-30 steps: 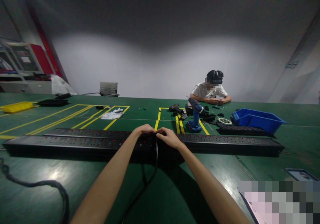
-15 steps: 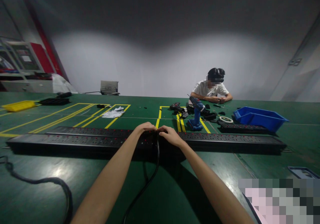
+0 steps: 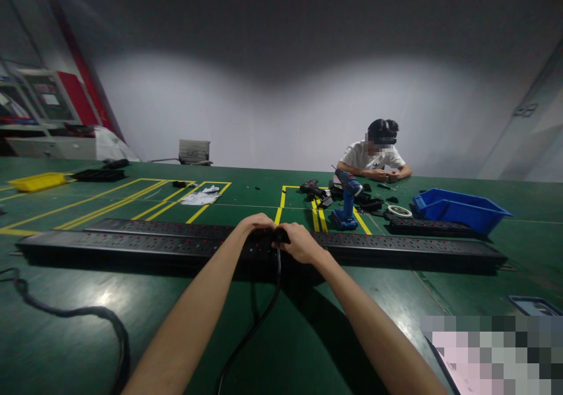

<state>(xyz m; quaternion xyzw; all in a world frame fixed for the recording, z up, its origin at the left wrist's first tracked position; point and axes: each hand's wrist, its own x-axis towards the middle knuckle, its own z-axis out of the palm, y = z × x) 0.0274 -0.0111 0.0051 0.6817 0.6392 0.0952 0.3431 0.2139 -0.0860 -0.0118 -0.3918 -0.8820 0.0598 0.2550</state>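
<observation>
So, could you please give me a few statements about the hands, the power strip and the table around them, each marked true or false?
1. Both hands, left hand and right hand, rest on the long black power strip. True.
2. The right hand grips a plug with a black cable that runs toward the camera. True.
3. The blue bin sits at the far left of the green table. False: it is at the right; a yellow tray is at the left.
4. The blue drill lies flat. False: it stands upright.
5. A co-worker sits across the table. True.
</observation>
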